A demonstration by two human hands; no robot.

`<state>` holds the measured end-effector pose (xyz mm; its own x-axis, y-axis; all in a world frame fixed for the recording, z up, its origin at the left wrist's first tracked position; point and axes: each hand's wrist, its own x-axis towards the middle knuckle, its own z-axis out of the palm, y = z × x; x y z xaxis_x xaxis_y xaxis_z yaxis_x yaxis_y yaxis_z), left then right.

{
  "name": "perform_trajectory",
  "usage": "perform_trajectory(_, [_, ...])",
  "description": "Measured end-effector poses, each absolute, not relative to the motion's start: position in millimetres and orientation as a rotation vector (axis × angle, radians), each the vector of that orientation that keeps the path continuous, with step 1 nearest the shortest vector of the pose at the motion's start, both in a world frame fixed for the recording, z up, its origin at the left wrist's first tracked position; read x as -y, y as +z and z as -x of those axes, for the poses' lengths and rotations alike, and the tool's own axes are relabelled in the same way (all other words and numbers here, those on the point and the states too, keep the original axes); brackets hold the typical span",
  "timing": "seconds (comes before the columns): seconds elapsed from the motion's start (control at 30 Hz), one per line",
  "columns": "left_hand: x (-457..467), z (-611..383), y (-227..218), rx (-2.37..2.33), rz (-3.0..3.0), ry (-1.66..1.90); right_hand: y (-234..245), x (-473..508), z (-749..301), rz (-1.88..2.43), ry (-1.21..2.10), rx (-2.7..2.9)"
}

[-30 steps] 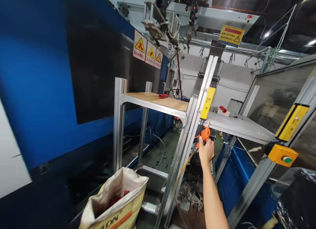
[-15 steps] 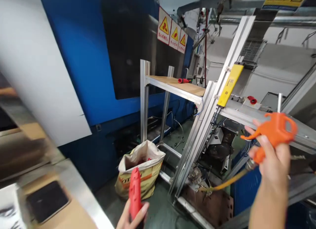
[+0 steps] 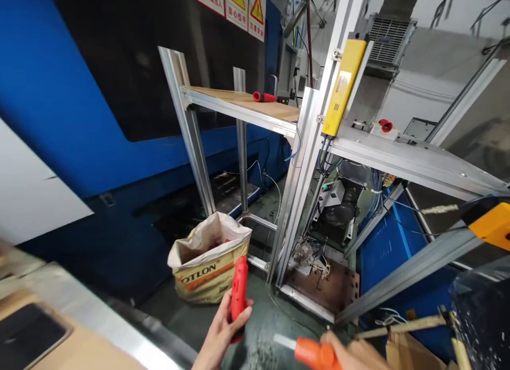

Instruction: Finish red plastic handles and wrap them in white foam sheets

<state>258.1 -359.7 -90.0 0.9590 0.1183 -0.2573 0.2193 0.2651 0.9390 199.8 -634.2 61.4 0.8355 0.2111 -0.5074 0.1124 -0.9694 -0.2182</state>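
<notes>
My left hand [image 3: 220, 323] is closed around a long red plastic part [image 3: 239, 287] with a dark lower end, held upright at the lower middle of the view. My right hand [image 3: 353, 355], at the bottom edge, grips an orange air blow gun [image 3: 316, 354]. Its pale nozzle points left, toward the red part, with a gap between them. Most of the right hand's fingers and the gun's lower part are cut off by the frame. Just beyond the left hand, an open yellow-and-white sack [image 3: 207, 285] stands on the floor with some red pieces inside.
An aluminium frame [image 3: 292, 200] carries a shelf [image 3: 243, 107] with a red-and-black piece [image 3: 265, 97] on it. At left is a bench [image 3: 99, 327] with a phone [image 3: 34, 335]. A blue machine [image 3: 131, 168] stands behind; a hammer [image 3: 402, 327] lies lower right.
My right hand has brought the air blow gun down and left from the upper right, turning its nozzle leftward. The red part in my left hand has risen slightly. The view has shifted right.
</notes>
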Motion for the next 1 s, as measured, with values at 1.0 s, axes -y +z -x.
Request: perform_trajectory(1.0, [322.5, -244.8, -44.5, -0.489, -0.464, -0.291, 40.3, 596.3, -207.3, 2.734, 0.748, 0.346])
